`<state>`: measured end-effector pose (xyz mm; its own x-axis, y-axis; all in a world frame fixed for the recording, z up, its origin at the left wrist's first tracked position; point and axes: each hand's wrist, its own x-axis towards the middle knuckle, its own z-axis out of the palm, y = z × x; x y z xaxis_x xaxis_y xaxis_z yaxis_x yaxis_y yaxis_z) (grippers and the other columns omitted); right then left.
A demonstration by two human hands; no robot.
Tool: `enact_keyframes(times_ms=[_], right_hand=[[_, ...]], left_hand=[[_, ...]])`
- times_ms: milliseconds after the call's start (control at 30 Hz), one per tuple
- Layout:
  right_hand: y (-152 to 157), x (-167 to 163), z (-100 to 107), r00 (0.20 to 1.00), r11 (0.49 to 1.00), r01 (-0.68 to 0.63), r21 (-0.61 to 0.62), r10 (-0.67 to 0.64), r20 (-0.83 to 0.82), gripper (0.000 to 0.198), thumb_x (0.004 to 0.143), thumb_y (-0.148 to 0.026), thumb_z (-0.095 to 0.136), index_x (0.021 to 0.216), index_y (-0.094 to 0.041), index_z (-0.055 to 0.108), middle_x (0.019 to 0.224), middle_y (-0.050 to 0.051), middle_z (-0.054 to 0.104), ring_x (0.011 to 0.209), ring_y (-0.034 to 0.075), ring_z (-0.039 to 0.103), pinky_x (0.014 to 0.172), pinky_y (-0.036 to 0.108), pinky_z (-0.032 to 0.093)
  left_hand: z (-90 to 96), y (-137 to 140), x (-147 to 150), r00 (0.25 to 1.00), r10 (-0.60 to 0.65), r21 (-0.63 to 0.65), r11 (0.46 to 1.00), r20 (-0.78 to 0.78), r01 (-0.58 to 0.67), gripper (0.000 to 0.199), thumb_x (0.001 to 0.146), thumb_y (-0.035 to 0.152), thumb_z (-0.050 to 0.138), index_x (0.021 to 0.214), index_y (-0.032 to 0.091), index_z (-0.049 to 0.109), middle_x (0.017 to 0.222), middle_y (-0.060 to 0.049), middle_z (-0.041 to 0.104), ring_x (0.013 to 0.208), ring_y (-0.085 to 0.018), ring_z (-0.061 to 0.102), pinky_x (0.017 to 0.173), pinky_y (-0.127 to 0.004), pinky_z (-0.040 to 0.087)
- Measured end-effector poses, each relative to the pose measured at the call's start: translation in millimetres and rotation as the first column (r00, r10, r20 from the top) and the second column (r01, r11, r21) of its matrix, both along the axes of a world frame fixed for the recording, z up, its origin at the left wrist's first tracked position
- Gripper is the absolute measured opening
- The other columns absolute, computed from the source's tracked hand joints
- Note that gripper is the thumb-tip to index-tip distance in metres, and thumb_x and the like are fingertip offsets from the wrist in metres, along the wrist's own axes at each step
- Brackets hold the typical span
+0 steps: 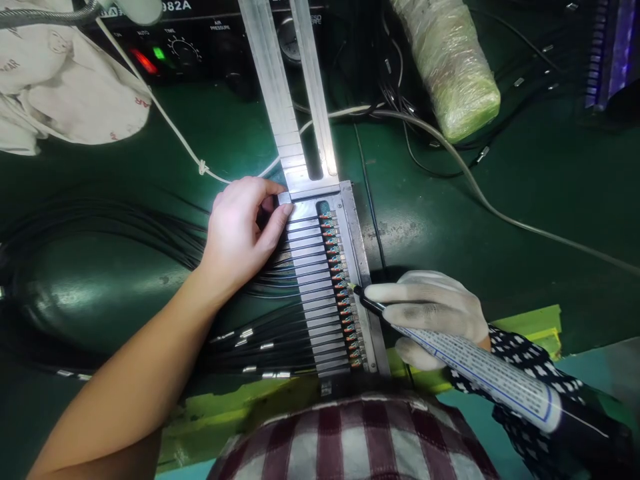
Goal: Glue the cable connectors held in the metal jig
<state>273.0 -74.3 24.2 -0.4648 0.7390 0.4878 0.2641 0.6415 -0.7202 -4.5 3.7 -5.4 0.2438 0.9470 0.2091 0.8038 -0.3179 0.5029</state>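
Observation:
A metal jig (306, 260) lies on the green bench, holding a row of black cables (280, 273) side by side. Small connector boards (343, 293) with orange wires sit at the cable ends along its right side. My bare left hand (243, 233) pinches the jig's upper left corner between thumb and fingers. In a white glove, my right hand (433, 313) grips a labelled dispensing syringe (480, 370), which slants down to the left. The syringe tip is at the connectors around the middle of the row; I cannot tell whether it touches them.
Behind the jig stands a black dispenser box (200, 50) with lit indicators. A slotted metal bar (280, 100) runs back from the jig. White cloth gloves (85, 87) lie at the left, and a plastic-wrapped bundle (455, 73) at the back right. A grey cable (470, 180) crosses the bench.

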Motion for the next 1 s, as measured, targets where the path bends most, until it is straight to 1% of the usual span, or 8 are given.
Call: enact_keyframes(times_ms=[133, 367, 533, 600, 667, 833, 1000], right_hand=[[-0.4, 0.2, -0.7, 1.000, 1.000, -0.003, -0.009, 0.003, 0.013, 0.011, 0.083, -0.012, 0.059, 0.092, -0.018, 0.063, 0.098, 0.011, 0.077, 0.065, 0.015, 0.070, 0.054, 0.028, 0.059], [0.8, 1.4, -1.8, 1.000, 1.000, 0.008, -0.007, -0.008, 0.013, 0.010, 0.085, -0.016, 0.060, 0.094, -0.018, 0.064, 0.101, 0.011, 0.077, 0.065, 0.016, 0.070, 0.056, 0.031, 0.060], [3.5, 0.4, -0.9, 1.000, 1.000, -0.009, -0.020, 0.009, 0.017, 0.016, 0.079, -0.011, 0.058, 0.092, -0.019, 0.063, 0.099, 0.010, 0.077, 0.062, 0.015, 0.069, 0.052, 0.029, 0.058], [3.9, -0.3, -0.9, 1.000, 1.000, 0.009, -0.005, -0.009, 0.001, 0.018, 0.078, -0.010, 0.057, 0.092, -0.019, 0.063, 0.098, 0.010, 0.077, 0.062, 0.015, 0.070, 0.052, 0.029, 0.058], [4.0, -0.7, -1.1, 1.000, 1.000, 0.016, 0.002, -0.016, -0.014, 0.018, 0.077, -0.010, 0.058, 0.091, -0.019, 0.064, 0.098, 0.010, 0.078, 0.061, 0.016, 0.070, 0.052, 0.029, 0.058], [4.6, -0.8, -0.8, 1.000, 0.999, 0.006, -0.036, -0.006, -0.009, 0.015, 0.077, -0.010, 0.059, 0.089, -0.017, 0.064, 0.099, 0.012, 0.077, 0.062, 0.016, 0.070, 0.053, 0.030, 0.059], [4.4, -1.7, -4.0, 0.999, 1.000, 0.022, -0.023, -0.023, -0.028, 0.013, 0.080, -0.013, 0.060, 0.091, -0.018, 0.064, 0.100, 0.011, 0.077, 0.064, 0.017, 0.070, 0.054, 0.031, 0.060]], left_hand=[[-0.6, -0.3, 0.1, 1.000, -0.001, -0.004, 1.000, -0.001, 0.001, 0.013, 0.091, 0.034, 0.058, 0.097, 0.022, 0.062, 0.077, 0.001, 0.056, 0.073, -0.017, 0.053, 0.070, -0.033, 0.043], [-1.1, -1.0, -1.9, 1.000, 0.008, -0.016, 1.000, -0.010, -0.008, 0.014, 0.091, 0.034, 0.059, 0.100, 0.024, 0.062, 0.078, 0.000, 0.057, 0.075, -0.018, 0.056, 0.073, -0.035, 0.047], [-0.9, -0.8, -1.6, 1.000, 0.010, -0.028, 1.000, -0.020, -0.011, 0.013, 0.091, 0.034, 0.059, 0.100, 0.024, 0.061, 0.079, 0.000, 0.057, 0.077, -0.019, 0.056, 0.074, -0.036, 0.047], [-1.1, -0.9, -1.3, 1.000, 0.010, -0.029, 1.000, -0.018, -0.010, 0.014, 0.091, 0.035, 0.059, 0.100, 0.024, 0.061, 0.079, -0.001, 0.057, 0.078, -0.019, 0.057, 0.075, -0.037, 0.048], [-1.4, -1.1, -1.3, 1.000, 0.012, -0.031, 0.999, -0.016, -0.013, 0.014, 0.091, 0.035, 0.059, 0.101, 0.024, 0.061, 0.080, -0.001, 0.057, 0.078, -0.019, 0.057, 0.076, -0.037, 0.048], [-1.0, -1.2, -2.1, 1.000, 0.013, -0.032, 0.999, -0.015, -0.013, 0.016, 0.091, 0.036, 0.059, 0.100, 0.024, 0.062, 0.080, -0.001, 0.057, 0.078, -0.019, 0.057, 0.077, -0.037, 0.049], [-0.2, -1.2, -2.0, 1.000, 0.014, -0.024, 1.000, -0.024, -0.015, 0.018, 0.091, 0.036, 0.058, 0.100, 0.022, 0.061, 0.079, 0.000, 0.056, 0.077, -0.017, 0.055, 0.076, -0.034, 0.047]])
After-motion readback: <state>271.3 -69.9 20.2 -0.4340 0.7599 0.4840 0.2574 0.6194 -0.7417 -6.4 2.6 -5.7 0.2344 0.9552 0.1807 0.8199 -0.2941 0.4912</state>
